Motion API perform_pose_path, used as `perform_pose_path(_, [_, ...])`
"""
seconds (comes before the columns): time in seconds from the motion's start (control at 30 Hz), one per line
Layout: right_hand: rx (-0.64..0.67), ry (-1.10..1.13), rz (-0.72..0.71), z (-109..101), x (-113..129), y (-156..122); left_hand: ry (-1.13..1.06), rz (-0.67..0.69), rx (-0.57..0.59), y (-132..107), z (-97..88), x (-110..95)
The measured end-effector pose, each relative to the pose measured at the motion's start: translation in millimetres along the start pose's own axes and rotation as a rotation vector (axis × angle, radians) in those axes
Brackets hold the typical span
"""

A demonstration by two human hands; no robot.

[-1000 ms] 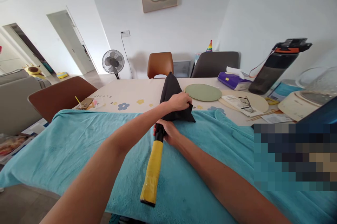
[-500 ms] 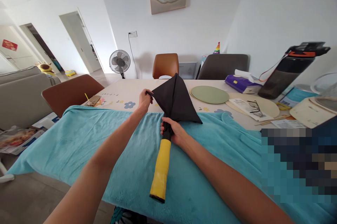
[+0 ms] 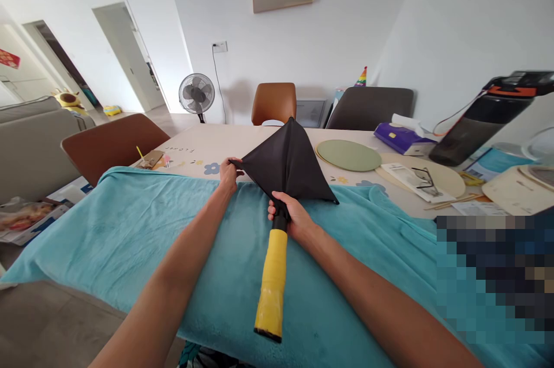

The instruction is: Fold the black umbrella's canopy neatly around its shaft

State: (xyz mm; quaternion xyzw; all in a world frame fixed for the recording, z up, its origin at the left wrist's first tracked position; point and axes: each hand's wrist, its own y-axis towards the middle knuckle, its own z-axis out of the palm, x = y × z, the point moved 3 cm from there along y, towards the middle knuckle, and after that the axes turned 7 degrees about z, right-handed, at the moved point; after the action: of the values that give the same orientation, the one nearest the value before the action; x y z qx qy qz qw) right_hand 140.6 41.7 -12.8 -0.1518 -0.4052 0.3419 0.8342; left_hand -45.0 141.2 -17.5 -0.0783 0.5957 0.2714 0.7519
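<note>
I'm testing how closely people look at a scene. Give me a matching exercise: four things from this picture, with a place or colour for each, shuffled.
Things:
1. blanket
2. left hand
3. tissue box
4. right hand

Places and colours:
A. around the black shaft, just above the yellow handle
B. mostly purple
C. turquoise
D. at a corner of the black fabric

Right pairs: 1-C, 2-D, 3-B, 4-A

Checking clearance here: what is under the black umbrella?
Around the black umbrella, the teal blanket shows on the near side and the patterned tabletop on the far side; whatever its fabric covers cannot be seen.
</note>
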Motion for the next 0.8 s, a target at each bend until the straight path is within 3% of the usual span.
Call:
perform_pose_path(0.13, [-0.05, -0.012, -0.019, -2.3, 2.5, 0.2, 0.306, 0.1, 0.098, 7.6, -10.1, 3.0])
perform_pose_path(0.27, [-0.092, -0.041, 0.015, -3.3, 7.9, -1.7, 0.794, 0.168, 0.323, 10.5, -15.5, 7.9])
perform_pose_path(0.33, [-0.112, -0.06, 0.013, -2.1, 14.6, -5.8, 0.922, 0.246, 0.412, 7.6, -13.4, 8.2])
perform_pose_path(0.43, [-0.088, -0.085, 0.016, 3.1, 28.0, -15.9, 0.929, 0.346, 0.505, 0.3, -6.3, 7.1])
perform_pose_path(0.53, [-0.049, -0.1, 0.02, 8.3, 39.3, -25.3, 0.864, 0.346, 0.564, -5.4, 0.7, -0.3])
perform_pose_path(0.67, [-0.048, -0.107, 0.022, 9.6, 41.7, -28.3, 0.804, 0.495, 0.465, -12.3, 16.0, -38.5])
perform_pose_path(0.73, [-0.061, -0.112, 0.017, 9.0, 38.9, -26.5, 0.746, 0.594, 0.421, -19.2, 32.5, -59.1])
perform_pose_path(0.8, [-0.069, -0.107, 0.012, 8.7, 35.8, -24.6, 0.646, 0.631, 0.455, -27.6, 54.9, -67.8])
